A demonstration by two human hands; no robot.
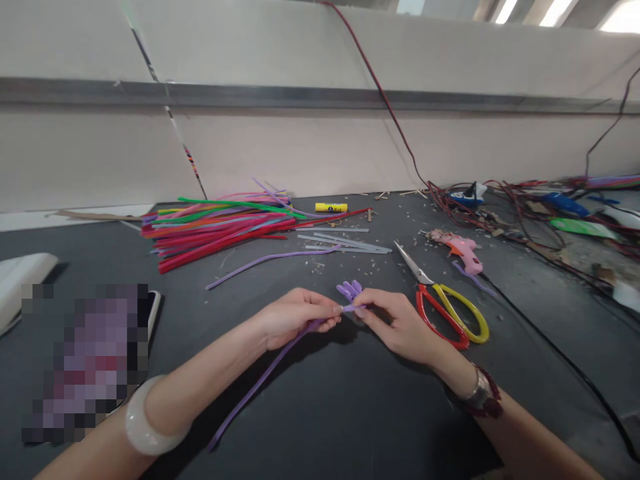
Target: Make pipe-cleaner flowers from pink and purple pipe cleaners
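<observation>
Between thumb and fingers, my left hand point(305, 313) pinches a purple pipe cleaner point(265, 380), whose long free end trails down toward the table's near side. My right hand point(393, 320) is closed on the same stem near its other end. Small purple loops point(349, 289), like petals bent from pipe cleaner, stick up beside the right fingertips. The fingers partly hide where loops and stem meet. Scissors point(440, 300) with one red and one yellow handle lie just right of my right hand, blades angled up-left.
Behind my hands lie a bundle of coloured pipe cleaners point(225, 230), clear glue sticks point(345, 241), a loose purple pipe cleaner point(270, 257) and a yellow tube point(331, 208). A pink glue gun point(463, 252) with a black cord and tangled wires point(520, 220) occupy the right. A blurred phone-like object point(90, 360) lies left.
</observation>
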